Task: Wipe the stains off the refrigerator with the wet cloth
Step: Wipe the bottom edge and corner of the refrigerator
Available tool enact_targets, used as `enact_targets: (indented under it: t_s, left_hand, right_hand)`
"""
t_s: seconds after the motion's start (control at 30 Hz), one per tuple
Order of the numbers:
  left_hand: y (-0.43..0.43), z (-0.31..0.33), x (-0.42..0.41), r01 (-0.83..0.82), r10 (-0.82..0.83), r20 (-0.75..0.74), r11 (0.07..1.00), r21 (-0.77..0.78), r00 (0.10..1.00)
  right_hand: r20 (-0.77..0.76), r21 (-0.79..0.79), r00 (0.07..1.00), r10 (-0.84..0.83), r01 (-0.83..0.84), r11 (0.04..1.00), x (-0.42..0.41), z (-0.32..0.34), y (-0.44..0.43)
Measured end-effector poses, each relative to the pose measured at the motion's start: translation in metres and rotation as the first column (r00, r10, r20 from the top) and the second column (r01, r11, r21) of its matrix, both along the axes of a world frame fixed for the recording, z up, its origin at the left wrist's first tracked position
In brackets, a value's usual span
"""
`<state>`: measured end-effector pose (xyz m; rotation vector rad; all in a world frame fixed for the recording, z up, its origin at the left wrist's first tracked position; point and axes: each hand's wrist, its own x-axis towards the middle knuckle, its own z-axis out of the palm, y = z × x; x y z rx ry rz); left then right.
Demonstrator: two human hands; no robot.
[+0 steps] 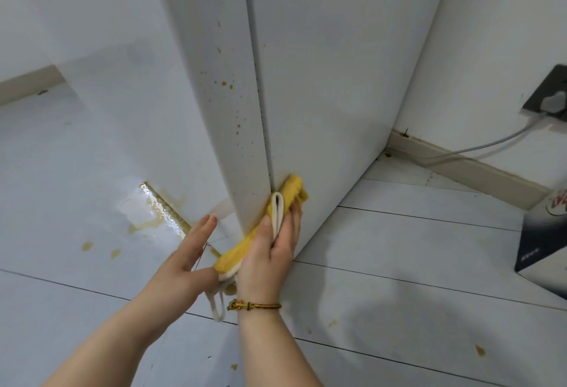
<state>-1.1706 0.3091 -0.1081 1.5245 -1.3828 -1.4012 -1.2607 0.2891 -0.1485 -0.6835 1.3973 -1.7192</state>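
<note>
The white refrigerator (322,79) fills the upper middle, seen from above down to the floor. Brown-orange stain specks (225,83) dot the edge of its door above the bottom corner. A yellow cloth (293,187) with white hanging loops lies against the bottom corner of the refrigerator. My right hand (270,251) presses the cloth against the refrigerator with straight fingers, one white loop lying between them. My left hand (190,251) is open with straight fingers just left of the door's lower edge, its thumb next to the cloth's lower end.
A wet yellowish spill (153,211) and several drops (86,245) lie on the pale tiled floor at left. A dark blue and white box (546,248) stands at right. A wall socket with a plug and grey cable (552,101) sits above the skirting board.
</note>
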Motion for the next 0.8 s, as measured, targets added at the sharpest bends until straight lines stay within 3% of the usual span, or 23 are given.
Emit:
enact_targets:
  t_s: [0.07,0.2,0.27,0.37,0.4,0.47,0.57,0.67,0.73,0.8]
  left_hand:
    - [0.001,-0.002,-0.001,-0.003,0.003,0.005,1.000,0.009,1.000]
    - [0.004,-0.006,-0.003,-0.009,0.009,-0.001,1.000,0.017,1.000]
    - [0.003,-0.005,-0.002,-0.016,0.016,-0.014,1.000,0.021,1.000]
    - [0.002,-0.004,-0.002,-0.024,0.024,-0.024,0.999,0.024,0.999]
    - [0.002,-0.005,-0.003,-0.024,0.024,-0.030,0.999,0.028,0.999]
    - [0.003,-0.005,-0.005,-0.023,0.024,-0.045,1.000,0.012,0.999]
    - [0.004,-0.006,-0.005,0.001,-0.003,-0.051,0.999,-0.042,0.999]
    - [0.002,-0.007,-0.004,0.041,-0.045,-0.069,0.998,-0.056,0.997]
    - [0.001,-0.009,-0.005,0.062,-0.066,-0.073,0.996,-0.058,0.995]
    - [0.000,-0.012,-0.001,0.065,-0.070,-0.081,0.996,-0.060,0.994]
  right_hand:
    - [-0.030,0.039,0.999,0.024,-0.023,0.999,-0.007,-0.012,0.001]
    - [0.171,0.337,0.984,0.042,-0.099,0.936,-0.027,-0.047,-0.009]
    - [0.171,0.279,0.985,0.022,-0.070,0.958,-0.018,-0.042,-0.007]
    - [0.036,0.075,0.999,-0.013,0.011,0.997,0.011,-0.020,0.008]
    - [0.008,0.066,1.000,-0.017,0.016,0.998,0.015,-0.023,0.010]
    - [-0.011,0.199,1.000,-0.019,0.021,0.980,0.007,-0.043,0.006]
    - [0.148,0.490,0.979,0.139,-0.195,0.850,-0.018,-0.081,0.003]
    - [0.305,0.600,0.915,0.265,-0.400,0.693,-0.034,-0.094,0.009]
    - [0.336,0.591,0.918,0.210,-0.379,0.712,-0.034,-0.087,0.011]
    - [0.319,0.526,0.940,0.117,-0.279,0.803,-0.021,-0.074,0.011]
